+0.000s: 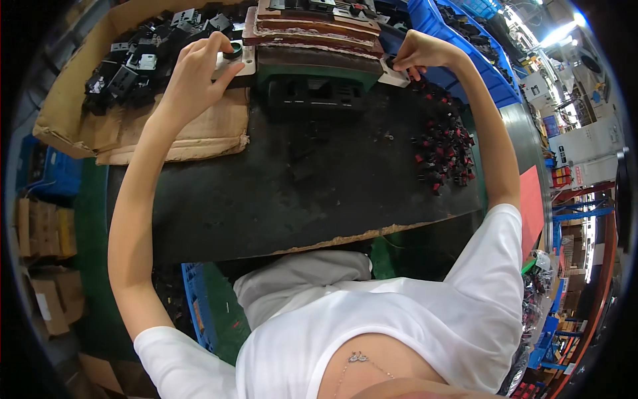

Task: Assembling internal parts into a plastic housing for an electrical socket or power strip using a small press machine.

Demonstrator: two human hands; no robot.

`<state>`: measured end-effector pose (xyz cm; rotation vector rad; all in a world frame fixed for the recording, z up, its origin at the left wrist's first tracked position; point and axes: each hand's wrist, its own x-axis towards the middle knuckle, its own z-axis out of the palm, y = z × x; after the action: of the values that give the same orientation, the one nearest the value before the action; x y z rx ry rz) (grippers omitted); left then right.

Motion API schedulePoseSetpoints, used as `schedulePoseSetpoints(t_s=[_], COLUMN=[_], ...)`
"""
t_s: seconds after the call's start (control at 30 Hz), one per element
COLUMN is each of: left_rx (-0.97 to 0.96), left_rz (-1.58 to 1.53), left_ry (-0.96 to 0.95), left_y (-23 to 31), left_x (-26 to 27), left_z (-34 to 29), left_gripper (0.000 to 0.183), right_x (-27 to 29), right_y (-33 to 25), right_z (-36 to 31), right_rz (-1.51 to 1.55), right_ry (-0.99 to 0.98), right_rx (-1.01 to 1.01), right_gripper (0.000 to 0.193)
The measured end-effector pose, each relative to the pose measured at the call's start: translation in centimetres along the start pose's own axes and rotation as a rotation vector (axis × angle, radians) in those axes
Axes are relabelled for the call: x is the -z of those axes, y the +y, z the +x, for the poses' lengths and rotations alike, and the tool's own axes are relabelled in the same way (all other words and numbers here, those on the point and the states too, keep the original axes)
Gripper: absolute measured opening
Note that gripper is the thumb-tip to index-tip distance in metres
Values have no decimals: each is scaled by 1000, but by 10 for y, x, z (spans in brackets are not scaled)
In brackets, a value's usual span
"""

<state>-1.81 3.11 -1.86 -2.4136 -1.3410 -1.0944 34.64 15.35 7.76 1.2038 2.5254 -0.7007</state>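
At the far left of a press-like machine with a green base (372,78), my left hand (196,76) is at a round dark green button (233,50) on a white plate (248,63). Its thumb and index finger are apart on either side of the button, with nothing held. On the machine's other side my right hand (425,52) bends its fingers down onto a second white plate (393,76), at a dark knob mostly hidden by them. Between my hands, a black plastic panel (316,94) with cutouts stands at the front of the machine, below layered brown boards (312,41).
A cardboard box (63,123) heaped with black and silver parts (129,70) stands at the left. Small black and red parts (446,143) lie on the right of the dark worktable (286,206). Behind them are blue bins (508,86). The table's front edge (359,237) is worn.
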Motion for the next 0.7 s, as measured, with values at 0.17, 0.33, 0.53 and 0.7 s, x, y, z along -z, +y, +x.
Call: schedulePoseSetpoints(t_s=[0.17, 0.33, 0.53, 0.7], left_rx=[-4, 6, -5, -26], left_rz=[40, 59, 121, 159], left_ry=[17, 21, 91, 214], left_y=[1, -1, 4, 12], left_x=[-1, -3, 1, 10], left_z=[0, -3, -3, -2], left_gripper=[28, 27, 32, 42], right_x=[-1, -2, 0, -3], right_y=[-1, 1, 1, -4], right_z=[0, 0, -1, 2], right_rz=[-15, 8, 16, -17], right_ry=[27, 49, 33, -9], right_rx=[-30, -6, -19, -49], right_gripper=[18, 20, 19, 21])
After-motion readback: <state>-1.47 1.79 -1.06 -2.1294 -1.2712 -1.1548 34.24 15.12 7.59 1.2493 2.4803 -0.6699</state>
